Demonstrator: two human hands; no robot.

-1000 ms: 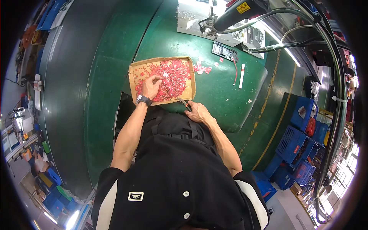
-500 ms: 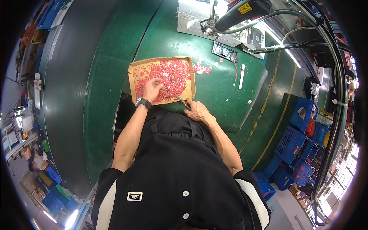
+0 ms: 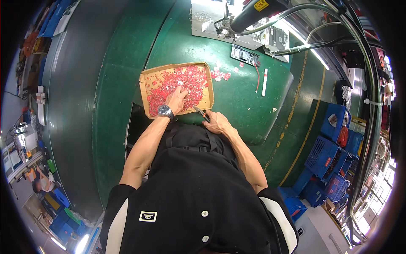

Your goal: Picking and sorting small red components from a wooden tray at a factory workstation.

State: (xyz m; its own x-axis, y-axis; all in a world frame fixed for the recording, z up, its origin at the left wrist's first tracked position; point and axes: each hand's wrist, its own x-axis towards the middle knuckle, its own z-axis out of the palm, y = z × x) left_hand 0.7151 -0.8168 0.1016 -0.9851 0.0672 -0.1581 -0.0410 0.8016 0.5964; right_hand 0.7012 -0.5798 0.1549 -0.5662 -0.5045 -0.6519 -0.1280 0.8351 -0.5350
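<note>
A shallow cardboard tray [image 3: 145, 99] lies in front of me, holding a heap of small red pieces [image 3: 186, 78], too small to make out singly. My left hand [image 3: 176, 101], a dark watch [image 3: 165, 111] on its wrist, reaches over the near edge into the heap. Its fingers are bent together at the pieces; anything between them is hidden. Beside the tray's near right corner, my right hand [image 3: 218, 123] is closed round the handles of a pair of pliers [image 3: 200, 112]. Their metal jaws point up and left over the tray's near edge.
Loose red pieces [image 3: 220, 75] lie right of the tray on the green table [image 3: 249, 114]. Farther back are a black rectangular device [image 3: 244, 55] with a red wire and a white strip [image 3: 264, 82]. A machine arm [image 3: 258, 17] hangs above. Blue crates [image 3: 321, 156] stand at far right.
My left hand has moved right and a little deeper into the heap, its fingers now lower among the pieces. My right hand and the pliers stay nearly in place.
</note>
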